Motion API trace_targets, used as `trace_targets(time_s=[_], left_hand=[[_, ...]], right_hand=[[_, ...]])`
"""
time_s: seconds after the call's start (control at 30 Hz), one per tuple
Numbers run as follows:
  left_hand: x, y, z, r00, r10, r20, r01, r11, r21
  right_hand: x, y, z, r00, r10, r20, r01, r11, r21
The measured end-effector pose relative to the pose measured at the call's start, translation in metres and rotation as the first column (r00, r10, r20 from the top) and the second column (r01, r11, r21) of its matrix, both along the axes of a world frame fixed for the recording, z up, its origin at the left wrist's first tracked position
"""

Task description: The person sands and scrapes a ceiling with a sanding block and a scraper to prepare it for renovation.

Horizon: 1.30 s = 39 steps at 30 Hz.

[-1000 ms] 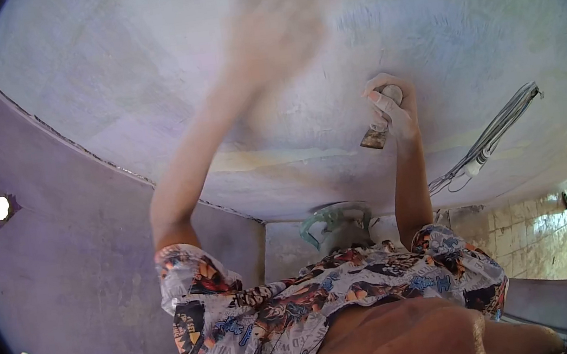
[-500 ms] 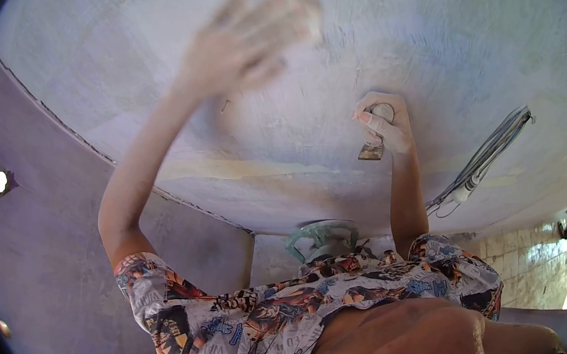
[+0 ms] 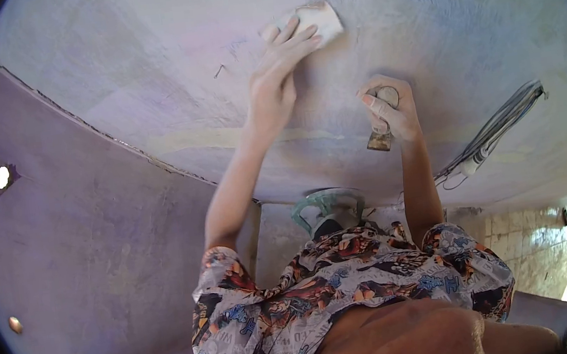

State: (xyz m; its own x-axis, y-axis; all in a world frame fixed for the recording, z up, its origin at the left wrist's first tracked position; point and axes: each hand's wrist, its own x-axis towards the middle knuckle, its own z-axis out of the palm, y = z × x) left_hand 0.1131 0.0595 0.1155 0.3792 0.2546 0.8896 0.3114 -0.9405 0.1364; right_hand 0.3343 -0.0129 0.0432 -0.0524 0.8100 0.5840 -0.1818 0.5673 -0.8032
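Note:
My left hand (image 3: 278, 71) holds a whitish pad or folded sheet (image 3: 323, 23) flat against the pale plastered surface (image 3: 163, 57), fingers spread over its lower left part. To the right, my right hand (image 3: 394, 110) is closed around a scraper (image 3: 379, 141), its short, stained metal blade pointing down from the fist. A rounded grey end shows between thumb and fingers. This hand is close to the same surface. A small nail or hook (image 3: 219, 72) sticks out left of my left hand.
A bundle of grey cables (image 3: 497, 133) with a white fitting (image 3: 473, 163) hangs at the right. A green plastic chair (image 3: 328, 203) is beyond my patterned shirt. A cracked seam (image 3: 90, 126) borders the purplish wall (image 3: 101, 249), where a bright lamp (image 3: 2, 177) shows. Tiles (image 3: 526, 246) are at lower right.
My left hand, blurred before, has moved right and slightly down with the pad and now appears sharp. My right hand keeps its hold on the scraper. The view has shifted slightly.

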Motion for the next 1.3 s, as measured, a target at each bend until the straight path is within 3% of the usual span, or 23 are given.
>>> trace_targets(time_s=[0.03, 0.07, 0.13, 0.17, 0.23, 0.27, 0.33, 0.67, 0.83, 0.87, 0.93, 1.07, 1.13, 1.23, 1.3], left_hand=[[-0.002, -0.018, -0.014, 0.979, -0.066, 0.192, 0.136, 0.913, -0.385], [0.002, -0.027, -0.025, 0.980, -0.067, 0.189, 0.139, 0.909, -0.394], [0.012, -0.041, -0.045, 0.819, -0.165, 0.549, 0.470, 0.742, -0.478], [0.015, -0.047, -0.057, 0.819, -0.159, 0.551, 0.470, 0.737, -0.486], [0.022, -0.054, -0.073, 0.765, -0.101, 0.635, 0.570, 0.567, -0.596], [0.024, -0.055, -0.078, 0.768, -0.102, 0.633, 0.570, 0.559, -0.602], [0.028, -0.057, -0.086, 0.647, -0.087, 0.758, 0.732, 0.350, -0.585], [0.019, -0.057, -0.112, 0.633, -0.078, 0.770, 0.728, 0.399, -0.558], [0.020, -0.063, -0.107, 0.703, 0.018, 0.711, 0.622, 0.468, -0.627], [0.018, -0.063, -0.108, 0.703, 0.017, 0.711, 0.622, 0.471, -0.626], [0.013, -0.065, -0.115, 0.800, 0.035, 0.599, 0.508, 0.492, -0.707], [0.009, -0.074, -0.122, 0.813, 0.098, 0.573, 0.451, 0.517, -0.728], [0.011, -0.080, -0.121, 0.777, 0.092, 0.622, 0.453, 0.604, -0.656], [0.018, -0.087, -0.123, 0.708, 0.154, 0.689, 0.525, 0.539, -0.659], [0.010, -0.085, -0.135, 0.744, 0.139, 0.654, 0.521, 0.493, -0.697]], right_hand=[[-0.002, -0.004, -0.005, 0.999, 0.016, -0.043, -0.017, 1.000, -0.026], [-0.007, -0.007, -0.006, 0.999, 0.012, -0.046, -0.013, 0.999, -0.036], [-0.021, -0.012, -0.005, 0.988, -0.059, -0.142, 0.059, 0.998, -0.006], [-0.022, -0.011, -0.007, 0.988, -0.061, -0.142, 0.060, 0.998, -0.017], [-0.022, -0.010, -0.008, 0.987, 0.039, -0.155, -0.037, 0.999, 0.015], [-0.024, -0.010, -0.009, 0.987, 0.032, -0.160, -0.031, 0.999, 0.009], [-0.030, -0.012, -0.004, 0.978, -0.078, -0.191, 0.065, 0.995, -0.072], [-0.022, -0.015, -0.014, 0.966, -0.167, -0.195, 0.128, 0.972, -0.197], [-0.026, -0.019, -0.018, 0.963, -0.048, -0.264, -0.036, 0.951, -0.306], [-0.026, -0.017, -0.019, 0.963, -0.046, -0.265, -0.038, 0.952, -0.304], [-0.026, -0.014, -0.027, 0.992, -0.090, 0.088, 0.099, 0.989, -0.109], [-0.030, -0.011, -0.034, 0.996, -0.068, 0.057, 0.077, 0.979, -0.187], [-0.034, -0.011, -0.034, 0.996, -0.093, 0.014, 0.094, 0.979, -0.180], [-0.036, -0.010, -0.036, 0.998, -0.069, -0.005, 0.067, 0.987, -0.146], [-0.038, -0.007, -0.040, 0.996, -0.080, 0.027, 0.083, 0.988, -0.128]])
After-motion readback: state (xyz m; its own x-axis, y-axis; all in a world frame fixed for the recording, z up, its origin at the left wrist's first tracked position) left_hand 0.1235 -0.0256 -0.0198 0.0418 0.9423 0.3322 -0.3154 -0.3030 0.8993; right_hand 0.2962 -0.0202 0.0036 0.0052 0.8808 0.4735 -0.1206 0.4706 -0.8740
